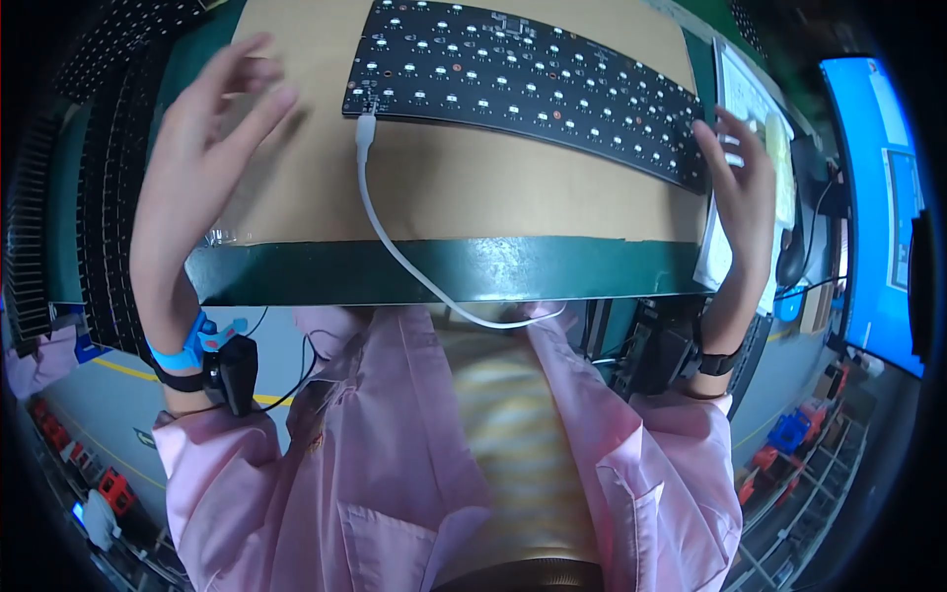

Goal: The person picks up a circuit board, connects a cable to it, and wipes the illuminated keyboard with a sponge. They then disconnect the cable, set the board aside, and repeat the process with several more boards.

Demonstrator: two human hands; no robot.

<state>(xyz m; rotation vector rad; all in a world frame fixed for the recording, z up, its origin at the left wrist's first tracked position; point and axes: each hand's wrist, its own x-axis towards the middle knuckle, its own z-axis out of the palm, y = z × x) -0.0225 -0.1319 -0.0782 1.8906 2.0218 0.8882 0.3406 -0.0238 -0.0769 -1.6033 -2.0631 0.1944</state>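
A long black circuit board [523,84] dotted with rows of small white components lies on a sheet of brown cardboard [473,187]. A white cable [380,222] is plugged into its near left corner and runs off the table's front edge toward my lap. To the left of the board, my left hand [212,123] hovers over the cardboard, fingers apart and holding nothing. My right hand [740,168] is at the board's right end with its fingers spread; whether a fingertip touches the board I cannot tell.
Racks of black boards [109,197] stand along the left. Papers [745,99] lie on the right beside a dark computer mouse [792,264], with a lit blue monitor [878,207] beyond. The green table edge [444,271] runs in front of me.
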